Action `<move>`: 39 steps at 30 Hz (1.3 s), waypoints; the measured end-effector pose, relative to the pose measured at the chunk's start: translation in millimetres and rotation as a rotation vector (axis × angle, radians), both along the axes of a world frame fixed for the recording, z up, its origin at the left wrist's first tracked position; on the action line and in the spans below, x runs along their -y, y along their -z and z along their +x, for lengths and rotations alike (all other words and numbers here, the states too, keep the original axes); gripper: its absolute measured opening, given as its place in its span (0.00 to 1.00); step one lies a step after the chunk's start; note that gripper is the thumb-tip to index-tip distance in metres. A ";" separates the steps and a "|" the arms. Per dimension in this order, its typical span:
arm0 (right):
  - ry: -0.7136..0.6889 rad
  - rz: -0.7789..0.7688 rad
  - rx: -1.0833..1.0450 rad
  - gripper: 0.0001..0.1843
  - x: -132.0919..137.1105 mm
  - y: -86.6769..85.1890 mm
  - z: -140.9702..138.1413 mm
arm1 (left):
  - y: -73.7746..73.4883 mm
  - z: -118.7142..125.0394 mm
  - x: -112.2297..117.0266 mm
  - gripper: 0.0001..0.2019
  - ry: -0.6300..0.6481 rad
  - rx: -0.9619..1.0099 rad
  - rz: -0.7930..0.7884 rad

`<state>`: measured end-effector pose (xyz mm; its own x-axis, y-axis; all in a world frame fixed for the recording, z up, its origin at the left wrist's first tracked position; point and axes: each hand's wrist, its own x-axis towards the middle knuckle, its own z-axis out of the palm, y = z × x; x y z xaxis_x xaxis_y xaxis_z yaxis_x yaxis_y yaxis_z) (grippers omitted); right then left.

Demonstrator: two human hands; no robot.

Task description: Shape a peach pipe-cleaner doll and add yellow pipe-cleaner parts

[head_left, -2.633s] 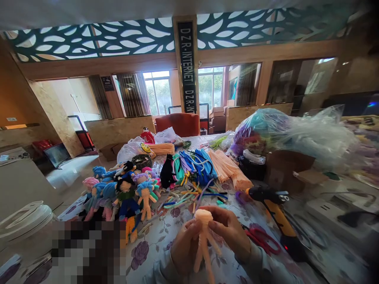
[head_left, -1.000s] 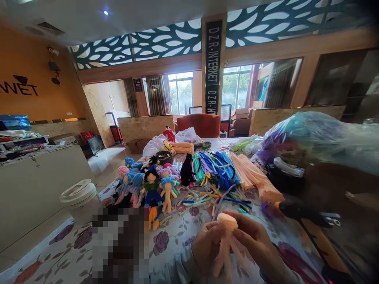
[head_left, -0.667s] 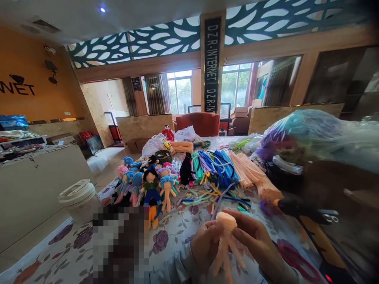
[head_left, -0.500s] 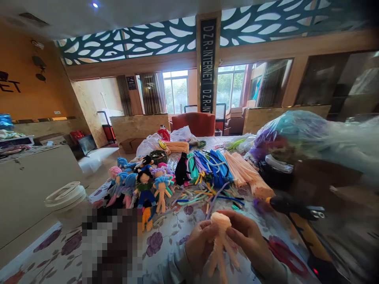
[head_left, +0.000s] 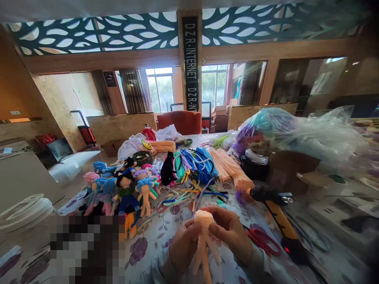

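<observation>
A peach pipe-cleaner doll point(head_left: 203, 241), with a round head and dangling limbs, is held upright over the flowered tablecloth point(head_left: 151, 236). My left hand point(head_left: 181, 252) is closed on its body from the left. My right hand point(head_left: 232, 232) pinches its head and neck from the right. Just beyond my hands lie loose coloured pipe cleaners point(head_left: 189, 193). Bundles of blue point(head_left: 198, 161) and peach pipe cleaners point(head_left: 229, 167) sit farther back.
A group of finished dolls point(head_left: 124, 189) with blue and pink hair lies at the left. A black-and-yellow glue gun point(head_left: 275, 209) and red scissors point(head_left: 263, 240) lie to the right. Plastic bags point(head_left: 296, 134), a brown box point(head_left: 290, 165) and a white lidded tub point(head_left: 23, 213) crowd the edges.
The camera swung left and then back to the right, so the view has shifted. Both hands stay closed on the peach doll, with only small finger movements.
</observation>
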<state>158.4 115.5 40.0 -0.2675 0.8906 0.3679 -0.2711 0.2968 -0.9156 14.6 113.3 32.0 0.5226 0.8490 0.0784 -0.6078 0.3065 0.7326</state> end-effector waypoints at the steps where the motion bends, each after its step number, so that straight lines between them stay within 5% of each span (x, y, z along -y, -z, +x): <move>1: 0.005 0.003 0.002 0.20 -0.4 0.5 -0.2 | -1.6 -0.2 0.6 0.13 0.001 -0.007 0.004; 8: -0.026 -0.009 -0.001 0.22 3.4 -4.8 1.5 | -6.7 0.5 1.8 0.13 -0.039 -0.041 -0.023; 20: 0.198 0.187 0.105 0.15 2.6 1.9 0.6 | -2.4 0.1 -0.5 0.13 -0.093 -0.150 0.021; 28: -0.005 -0.041 -0.034 0.21 7.8 -10.4 0.3 | -11.0 2.3 3.5 0.11 -0.107 -0.104 -0.093; 39: -0.031 -0.030 -0.066 0.19 5.0 -6.2 -1.8 | -8.7 1.5 4.4 0.15 -0.144 -0.147 -0.075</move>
